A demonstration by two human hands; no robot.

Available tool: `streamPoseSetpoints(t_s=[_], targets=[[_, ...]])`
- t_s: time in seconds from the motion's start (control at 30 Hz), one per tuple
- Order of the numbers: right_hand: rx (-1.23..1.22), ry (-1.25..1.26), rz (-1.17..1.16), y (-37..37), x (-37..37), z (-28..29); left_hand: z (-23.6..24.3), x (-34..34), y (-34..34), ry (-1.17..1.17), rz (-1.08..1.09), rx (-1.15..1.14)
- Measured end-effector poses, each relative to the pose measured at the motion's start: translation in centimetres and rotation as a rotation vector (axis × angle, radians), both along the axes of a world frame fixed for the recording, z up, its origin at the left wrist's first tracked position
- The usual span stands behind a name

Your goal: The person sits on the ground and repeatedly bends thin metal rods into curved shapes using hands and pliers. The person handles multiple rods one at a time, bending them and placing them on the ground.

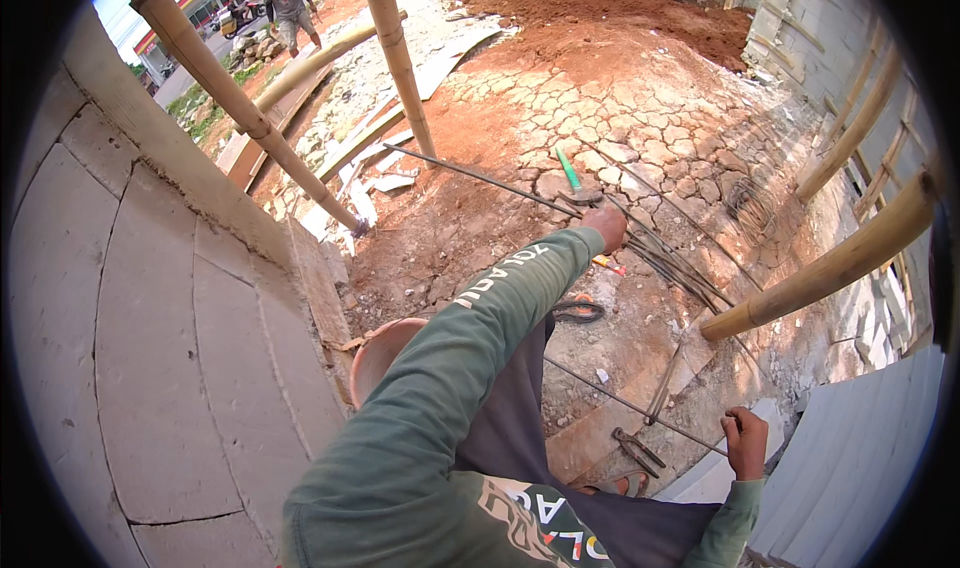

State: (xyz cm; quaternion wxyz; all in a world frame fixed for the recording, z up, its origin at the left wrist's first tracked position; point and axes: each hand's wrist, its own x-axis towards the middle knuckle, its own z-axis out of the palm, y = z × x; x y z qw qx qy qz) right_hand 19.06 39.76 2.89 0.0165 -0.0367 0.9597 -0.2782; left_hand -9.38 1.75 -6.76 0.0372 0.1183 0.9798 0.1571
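Observation:
My left hand (607,226) is closed around a long thin steel rod (470,175), beside several more rods (680,268) lying on the cracked ground. Low at the right, my right hand (745,444) grips one end of another thin rod (630,405), which slants up and left toward my knee. A hammer with a green handle (569,171) lies just beyond my left hand. Pincers (638,451) with dark handles rest near my sandalled foot, left of my right hand. A dark loop (578,312) sits on the ground by my knee.
Bamboo poles slant on the left (235,98), at the top (397,58) and on the right (830,263). Next to the block wall (160,338) stands an orange-pink bucket (372,360). Tangled wire (750,208) lies at right. A person (288,8) walks at the far left.

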Motion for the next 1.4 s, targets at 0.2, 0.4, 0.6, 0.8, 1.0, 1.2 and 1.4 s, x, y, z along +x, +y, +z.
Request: streamPoseSetpoints(t_s=[0.2, 0.4, 0.6, 0.8, 1.0, 1.2, 1.4], targets=[[-0.005, 0.033, 0.011, 0.0, 0.1, -0.1, 0.6, 0.2, 0.1, -0.032, 0.024, 0.002], [-0.07, 0.086, -0.011, -0.5, 0.2, -0.6, 0.1, 0.2, -0.2, 0.066, 0.006, 0.032], [0.073, -0.013, 0.099, 0.0, -0.3, -0.5, -0.9, -0.5, -0.7, 0.055, -0.028, -0.018], [0.113, 0.152, 0.192, -0.6, -0.9, -2.3, -1.5, -0.7, -1.4, -0.014, -0.004, -0.039], [0.038, 0.072, 0.061, -1.2, -0.4, -1.7, -0.7, -0.4, -1.3, -0.006, -0.032, -0.06], [0.044, 0.104, 0.055, -1.6, -0.4, -1.3, 0.0, -0.2, -1.0, 0.02, -0.015, -0.083], [0.022, 0.022, 0.042, -1.0, -0.8, -2.3, 0.5, -0.2, -0.9, -0.026, 0.003, -0.063]])
